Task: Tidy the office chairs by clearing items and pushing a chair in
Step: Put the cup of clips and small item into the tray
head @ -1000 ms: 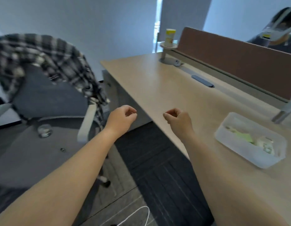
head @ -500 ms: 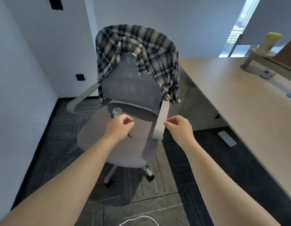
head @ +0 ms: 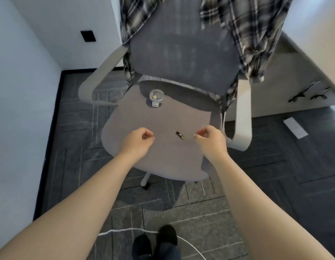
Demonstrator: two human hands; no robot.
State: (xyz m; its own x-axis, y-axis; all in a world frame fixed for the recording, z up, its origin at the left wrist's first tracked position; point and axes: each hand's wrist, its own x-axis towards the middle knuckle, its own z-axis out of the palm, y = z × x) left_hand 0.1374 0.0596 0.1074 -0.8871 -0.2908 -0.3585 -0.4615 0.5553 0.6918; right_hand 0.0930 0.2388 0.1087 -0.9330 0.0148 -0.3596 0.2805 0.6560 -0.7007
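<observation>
A grey office chair [head: 162, 158] faces me, its seat just below my hands. A plaid shirt [head: 245, 34] hangs over the backrest and down its right side. Near the back of the seat lies a small clear round object [head: 156, 97]. A small dark battery-like item [head: 180, 135] rests on the seat between my hands. My left hand [head: 137, 142] hovers over the seat's front left, fingers curled in, holding nothing. My right hand [head: 211, 140] hovers right of the small dark item, fingers curled too, with nothing in it.
The desk's pale side panel [head: 286, 87] stands right of the chair, close to its right armrest [head: 242, 117]. A white wall [head: 22, 91] closes the left side. A white paper [head: 295, 127] lies on the dark carpet. A white cable [head: 189, 244] loops by my feet.
My view has swung from the desk to the chair and come close above its seat. Both hands stay curled and now hover over the seat either side of the small dark item.
</observation>
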